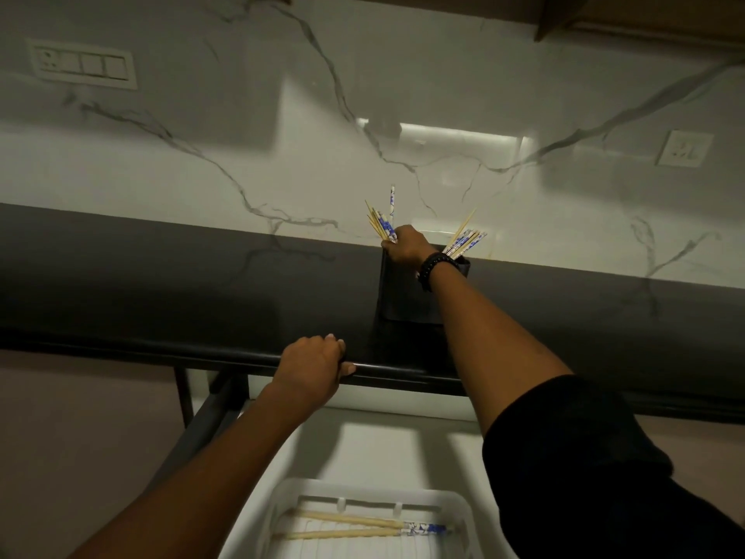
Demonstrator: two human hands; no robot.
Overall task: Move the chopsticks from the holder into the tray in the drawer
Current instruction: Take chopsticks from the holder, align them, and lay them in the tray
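Note:
A dark holder (403, 292) stands on the black counter against the marble wall. Several chopsticks with blue-and-white patterned ends stick out of it. My right hand (407, 246) reaches over its rim and is closed around a bunch of chopsticks (381, 223) at the left side. Another bunch of chopsticks (465, 240) leans out at the right. My left hand (312, 367) rests on the counter's front edge (395, 369), fingers curled over it. Below, a white tray (278, 506) lies in the drawer with two chopsticks (363, 526) lying flat in it.
The drawer (379, 441) is pulled out under the counter, white inside. A switch panel (82, 64) and a socket (684, 148) sit on the marble wall. A wooden shelf edge (564, 18) is at the top right.

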